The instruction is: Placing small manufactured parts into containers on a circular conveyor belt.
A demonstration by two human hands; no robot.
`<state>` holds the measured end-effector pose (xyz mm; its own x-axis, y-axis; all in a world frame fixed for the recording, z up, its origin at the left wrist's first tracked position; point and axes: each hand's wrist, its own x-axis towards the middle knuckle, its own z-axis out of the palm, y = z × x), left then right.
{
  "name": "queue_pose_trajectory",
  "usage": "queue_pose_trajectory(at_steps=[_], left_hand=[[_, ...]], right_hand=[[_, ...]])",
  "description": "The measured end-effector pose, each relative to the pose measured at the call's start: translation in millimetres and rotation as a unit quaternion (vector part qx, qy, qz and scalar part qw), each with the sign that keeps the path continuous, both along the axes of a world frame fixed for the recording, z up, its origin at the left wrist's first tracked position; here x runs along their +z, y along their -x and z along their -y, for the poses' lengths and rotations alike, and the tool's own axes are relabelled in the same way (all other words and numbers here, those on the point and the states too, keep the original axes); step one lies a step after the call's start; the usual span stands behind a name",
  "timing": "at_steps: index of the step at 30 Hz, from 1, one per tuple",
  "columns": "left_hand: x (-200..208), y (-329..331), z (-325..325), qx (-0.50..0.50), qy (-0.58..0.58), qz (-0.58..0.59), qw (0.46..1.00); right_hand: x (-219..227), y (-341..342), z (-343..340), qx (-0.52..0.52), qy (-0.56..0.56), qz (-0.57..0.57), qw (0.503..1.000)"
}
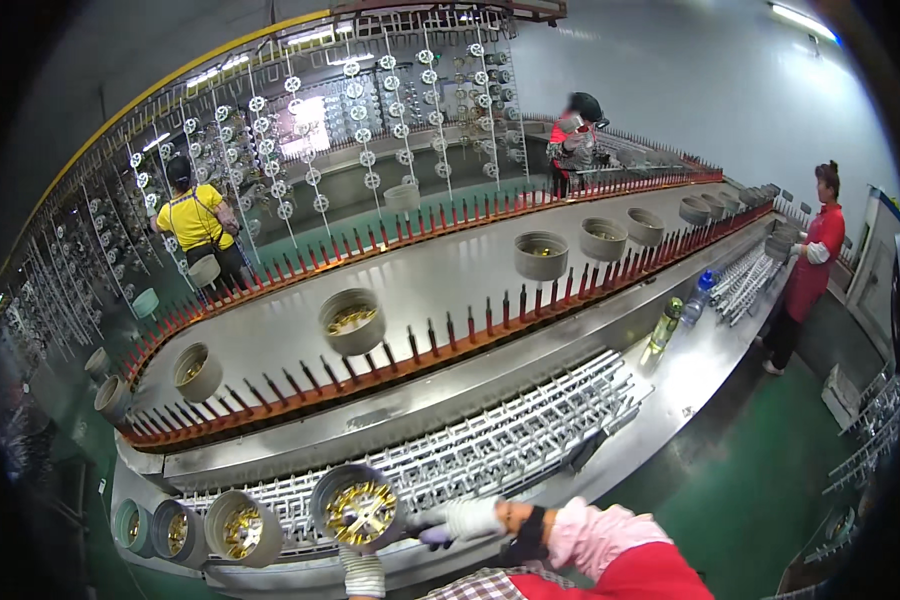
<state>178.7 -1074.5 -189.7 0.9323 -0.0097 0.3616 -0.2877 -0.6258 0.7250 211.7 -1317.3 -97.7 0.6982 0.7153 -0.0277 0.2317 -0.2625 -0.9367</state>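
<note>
A round grey tub point(319, 503) with small gold-coloured metal parts point(360, 510) inside is between my hands at the near edge of the bench, its opening tilted toward me. My left hand point(362, 570), in a white glove, is at the tub's underside with its fingers mostly hidden behind it. From the right, my gloved right hand point(455, 524) reaches the tub's right wall, its fingers closed there and slightly blurred. Just left of it stands another grey tub point(272, 540) with similar gold parts. Metal hanging racks point(490, 420) lie stacked behind the tubs.
An oval conveyor with red-based spindles point(450, 335) curves around a steel table carrying more tubs point(540, 256). Two bottles point(662, 325) stand on the bench at right. Co-workers in yellow point(195, 215) and red point(825, 240) stand around the line. Parts hang on racks point(360, 110) behind.
</note>
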Motion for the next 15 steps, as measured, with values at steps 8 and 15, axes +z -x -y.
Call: queue_pose_trajectory(at_steps=[8, 15], left_hand=[[-64, -3, -12, 0.072, -0.387, -0.159, 0.906], [35, -47, 56, 0.101, -0.232, -0.346, 0.903]], right_hand=[[26, -159, 308, -0.476, 0.02, 0.146, 0.867], [-71, -251, 548, -0.699, -0.045, 0.251, 0.668]])
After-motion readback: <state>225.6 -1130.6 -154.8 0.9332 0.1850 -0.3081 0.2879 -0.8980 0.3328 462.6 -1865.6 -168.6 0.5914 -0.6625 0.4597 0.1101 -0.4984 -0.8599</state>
